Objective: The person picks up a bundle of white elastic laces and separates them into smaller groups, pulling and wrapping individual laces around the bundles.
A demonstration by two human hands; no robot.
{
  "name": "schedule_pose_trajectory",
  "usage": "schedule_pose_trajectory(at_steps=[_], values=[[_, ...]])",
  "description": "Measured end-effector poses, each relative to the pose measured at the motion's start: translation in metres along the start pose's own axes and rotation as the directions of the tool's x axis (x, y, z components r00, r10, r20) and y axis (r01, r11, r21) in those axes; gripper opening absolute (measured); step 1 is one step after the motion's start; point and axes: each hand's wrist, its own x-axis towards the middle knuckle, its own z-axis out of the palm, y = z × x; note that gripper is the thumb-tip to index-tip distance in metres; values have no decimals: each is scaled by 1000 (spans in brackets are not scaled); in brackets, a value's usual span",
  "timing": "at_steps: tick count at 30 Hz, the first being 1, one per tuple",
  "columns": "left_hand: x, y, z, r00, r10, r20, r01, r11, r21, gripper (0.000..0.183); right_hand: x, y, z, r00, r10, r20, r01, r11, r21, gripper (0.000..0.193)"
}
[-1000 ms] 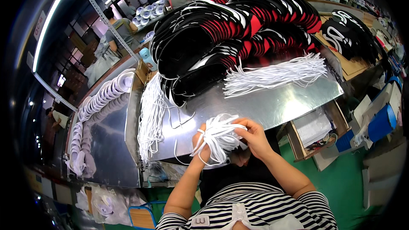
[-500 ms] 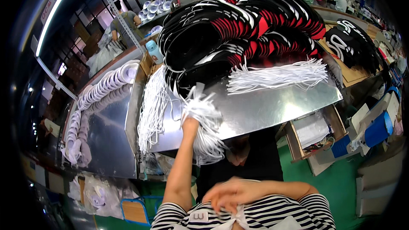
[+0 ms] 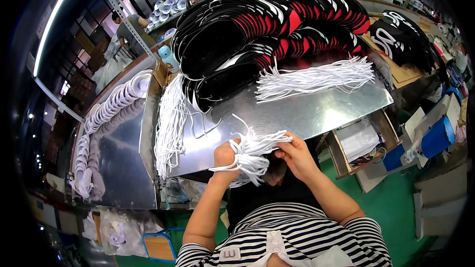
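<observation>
A bunch of white laces (image 3: 253, 162) hangs over the front edge of the metal table (image 3: 307, 116). My left hand (image 3: 225, 156) is closed around the bunch, with laces spilling out past the fingers. On the other side, my right hand (image 3: 298, 156) pinches the lace ends between thumb and fingers. Farther back lies another bundle of white laces (image 3: 316, 80), spread sideways across the tabletop. More loose laces (image 3: 169, 126) drape along the table's left side. Behind them rises a large stack of black, red and white shoe uppers (image 3: 213, 44).
Rows of white ring-like pieces (image 3: 118, 99) line the left metal table. A blue bottle (image 3: 168, 59) stands by the stack. An open drawer (image 3: 354, 148) juts out at right, near a blue bin (image 3: 438, 136). Several people work farther back.
My right hand has risen from my chest to the laces and now pinches their ends. My left hand has drawn the bunch slightly nearer, and the laces now stretch rightward between both hands.
</observation>
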Motion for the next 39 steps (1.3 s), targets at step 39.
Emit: schedule_pose_trajectory(at_steps=[39], values=[[-9, -2, 4, 992, -99, -77, 97, 995, -33, 18, -4, -5, 0, 993, 9, 115, -12, 1000, 24, 11]])
